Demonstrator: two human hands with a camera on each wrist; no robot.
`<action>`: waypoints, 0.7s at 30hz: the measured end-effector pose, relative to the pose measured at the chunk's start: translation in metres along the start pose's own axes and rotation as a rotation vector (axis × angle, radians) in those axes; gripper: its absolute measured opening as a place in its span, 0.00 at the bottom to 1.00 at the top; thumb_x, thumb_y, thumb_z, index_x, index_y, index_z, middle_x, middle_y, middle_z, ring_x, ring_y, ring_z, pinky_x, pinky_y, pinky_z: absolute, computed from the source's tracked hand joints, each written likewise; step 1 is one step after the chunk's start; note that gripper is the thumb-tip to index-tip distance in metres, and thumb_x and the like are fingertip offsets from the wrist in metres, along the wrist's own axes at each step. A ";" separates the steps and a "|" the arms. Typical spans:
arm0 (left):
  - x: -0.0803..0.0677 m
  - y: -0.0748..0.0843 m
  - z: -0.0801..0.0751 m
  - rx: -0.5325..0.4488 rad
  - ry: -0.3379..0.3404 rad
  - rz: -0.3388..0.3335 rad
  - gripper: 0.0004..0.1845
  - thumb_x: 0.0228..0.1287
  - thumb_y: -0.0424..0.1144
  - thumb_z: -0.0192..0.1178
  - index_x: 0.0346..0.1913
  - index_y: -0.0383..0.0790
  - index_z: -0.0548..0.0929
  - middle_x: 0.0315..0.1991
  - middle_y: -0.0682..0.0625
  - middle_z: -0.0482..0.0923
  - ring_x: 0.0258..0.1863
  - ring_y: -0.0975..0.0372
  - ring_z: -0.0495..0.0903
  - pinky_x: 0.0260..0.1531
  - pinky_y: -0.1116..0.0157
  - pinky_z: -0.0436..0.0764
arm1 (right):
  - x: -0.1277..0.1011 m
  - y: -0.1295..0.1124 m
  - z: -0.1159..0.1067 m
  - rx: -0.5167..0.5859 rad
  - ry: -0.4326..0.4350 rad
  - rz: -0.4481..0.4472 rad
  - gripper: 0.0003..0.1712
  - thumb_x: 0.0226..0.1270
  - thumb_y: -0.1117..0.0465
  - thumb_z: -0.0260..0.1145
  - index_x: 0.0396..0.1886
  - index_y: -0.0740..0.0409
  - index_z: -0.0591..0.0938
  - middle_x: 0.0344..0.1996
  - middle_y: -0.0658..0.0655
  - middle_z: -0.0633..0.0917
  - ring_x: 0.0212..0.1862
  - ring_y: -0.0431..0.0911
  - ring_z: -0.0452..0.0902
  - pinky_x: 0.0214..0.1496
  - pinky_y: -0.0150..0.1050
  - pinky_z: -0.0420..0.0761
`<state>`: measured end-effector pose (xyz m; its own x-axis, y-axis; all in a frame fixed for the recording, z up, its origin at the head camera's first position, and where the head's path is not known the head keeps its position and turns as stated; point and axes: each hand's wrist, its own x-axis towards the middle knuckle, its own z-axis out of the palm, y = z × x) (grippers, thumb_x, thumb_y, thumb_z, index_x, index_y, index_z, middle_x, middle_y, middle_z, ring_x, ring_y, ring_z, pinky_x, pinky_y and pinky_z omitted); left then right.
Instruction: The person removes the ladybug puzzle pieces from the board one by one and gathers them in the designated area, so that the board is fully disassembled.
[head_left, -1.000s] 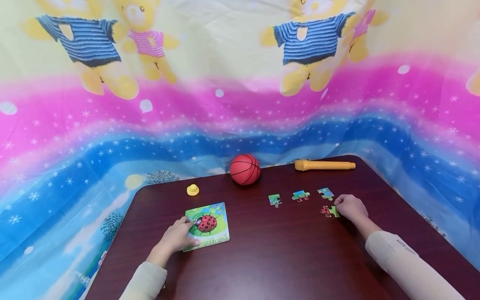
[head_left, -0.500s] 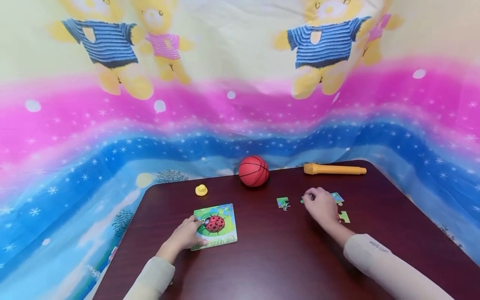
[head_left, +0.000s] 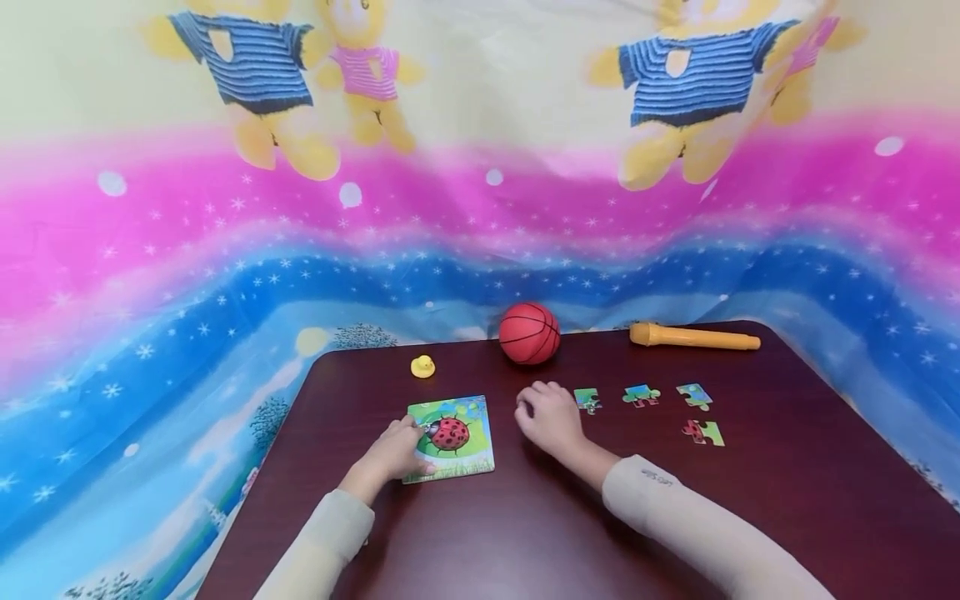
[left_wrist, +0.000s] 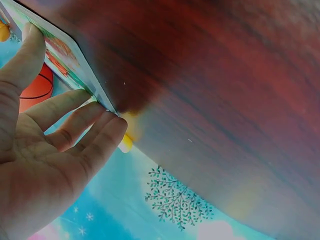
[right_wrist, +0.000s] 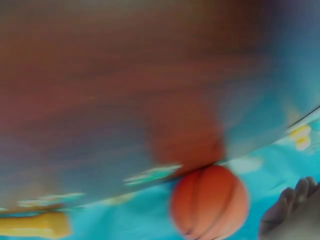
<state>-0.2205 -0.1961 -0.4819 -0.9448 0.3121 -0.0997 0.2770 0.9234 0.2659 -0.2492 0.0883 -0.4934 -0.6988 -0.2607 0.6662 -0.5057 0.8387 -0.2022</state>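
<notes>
A square ladybug puzzle board (head_left: 450, 435) lies flat on the dark table, left of the middle. My left hand (head_left: 393, 450) rests at its left side, thumb on the board's face and fairly straight fingers touching the edge. The left wrist view shows this left hand (left_wrist: 55, 125) close up. My right hand (head_left: 551, 417) hovers between the board and the loose pieces, fingers loosely curled, with nothing visible in them. Nearest it lies a green puzzle piece (head_left: 587, 399); a blue-and-green piece (head_left: 641, 395), a blue piece (head_left: 693, 396) and a red-and-green piece (head_left: 708, 432) lie farther right.
At the back of the table (head_left: 525, 533) sit a yellow rubber duck (head_left: 423, 367), a small red basketball (head_left: 529, 333) and a yellow toy microphone (head_left: 693, 337). A printed bear curtain (head_left: 480, 208) hangs right behind the table.
My right hand has moved left from beside the red-and-green piece, past the other pieces, toward the board. The left hand stays at the board. The head view has shifted slightly.
</notes>
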 end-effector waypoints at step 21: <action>-0.001 0.005 0.001 0.100 0.021 -0.029 0.38 0.46 0.56 0.70 0.56 0.33 0.79 0.59 0.39 0.70 0.57 0.48 0.70 0.55 0.53 0.73 | 0.025 -0.072 0.059 0.067 -0.486 -0.183 0.16 0.60 0.50 0.66 0.45 0.52 0.85 0.29 0.49 0.75 0.29 0.41 0.68 0.27 0.36 0.71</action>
<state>-0.2183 -0.1915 -0.4813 -0.9558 0.2814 -0.0852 0.2649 0.9499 0.1662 -0.2598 -0.0070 -0.5044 -0.7420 -0.6054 0.2880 -0.6617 0.7302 -0.1698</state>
